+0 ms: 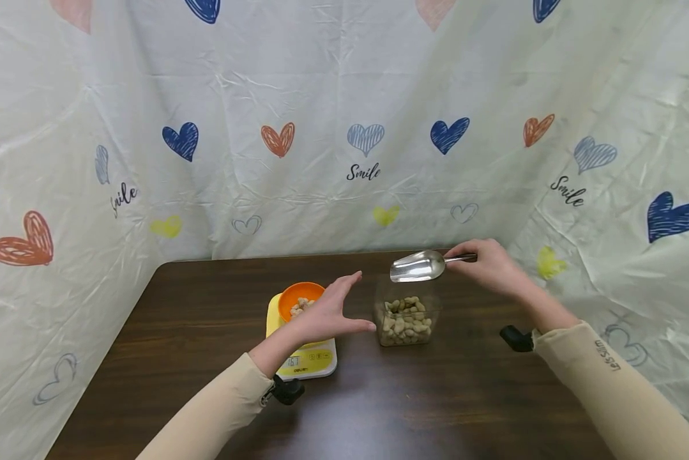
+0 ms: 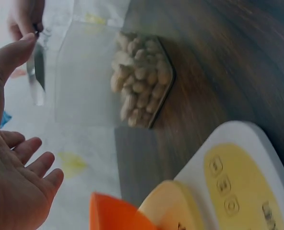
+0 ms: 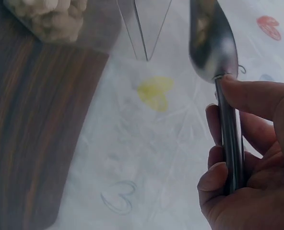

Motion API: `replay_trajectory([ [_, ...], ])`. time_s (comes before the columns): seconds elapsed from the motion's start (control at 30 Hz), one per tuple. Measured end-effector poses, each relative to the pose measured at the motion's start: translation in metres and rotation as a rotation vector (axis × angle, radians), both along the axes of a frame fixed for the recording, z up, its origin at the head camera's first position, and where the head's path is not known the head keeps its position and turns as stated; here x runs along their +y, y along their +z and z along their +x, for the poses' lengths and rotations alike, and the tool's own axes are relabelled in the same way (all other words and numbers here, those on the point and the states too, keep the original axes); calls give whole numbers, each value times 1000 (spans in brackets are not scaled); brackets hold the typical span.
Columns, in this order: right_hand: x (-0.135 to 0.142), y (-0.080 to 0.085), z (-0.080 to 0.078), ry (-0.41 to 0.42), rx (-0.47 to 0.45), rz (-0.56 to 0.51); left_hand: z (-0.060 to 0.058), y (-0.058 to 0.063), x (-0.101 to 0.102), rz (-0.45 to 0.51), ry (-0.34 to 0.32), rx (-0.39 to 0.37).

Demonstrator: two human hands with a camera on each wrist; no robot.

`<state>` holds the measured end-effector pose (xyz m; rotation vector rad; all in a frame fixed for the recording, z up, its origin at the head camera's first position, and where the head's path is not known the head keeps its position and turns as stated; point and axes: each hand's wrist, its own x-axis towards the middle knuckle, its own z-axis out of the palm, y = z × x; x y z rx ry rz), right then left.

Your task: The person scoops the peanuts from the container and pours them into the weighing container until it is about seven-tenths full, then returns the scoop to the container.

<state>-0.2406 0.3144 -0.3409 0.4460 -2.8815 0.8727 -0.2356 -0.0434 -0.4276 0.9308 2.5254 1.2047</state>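
My right hand (image 1: 484, 262) grips the handle of a metal scoop (image 1: 419, 266), its bowl held over the top of a clear container (image 2: 84, 76). Unshelled peanuts (image 1: 406, 321) fill the container's lower part. In the right wrist view the fingers wrap the scoop's handle (image 3: 232, 143), with the thumb near the bowl. My left hand (image 1: 327, 316) is spread with thumb and fingers apart, between the container and an orange bowl (image 1: 302, 291), holding nothing. Some peanuts (image 1: 301, 305) lie in that bowl, which stands on a yellow and white kitchen scale (image 1: 312, 363), partly hidden by the left hand.
The dark wooden table (image 1: 206, 319) meets a white sheet (image 1: 310, 83) printed with hearts behind it and at both sides. Each wrist carries a black strap device, as on the left wrist (image 1: 288, 391). The scale's display shows digits.
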Motion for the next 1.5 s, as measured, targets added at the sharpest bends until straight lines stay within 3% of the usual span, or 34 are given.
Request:
replay_trajectory([
  [0.2,3,4,0,29,63,108,-3,-6,18,8,-2,-45],
  [0.47,-3,7,1,67,78,257,-9,-15,37,5,8,-88],
  [0.8,-14,6,-4,162,163,352,-18,-26,54,8,29,-143],
  [1.1,-27,-6,-4,219,183,416,-15,-28,58,38,32,-202],
  [1.5,-44,-20,-9,271,274,564,-21,-34,58,93,7,-194],
])
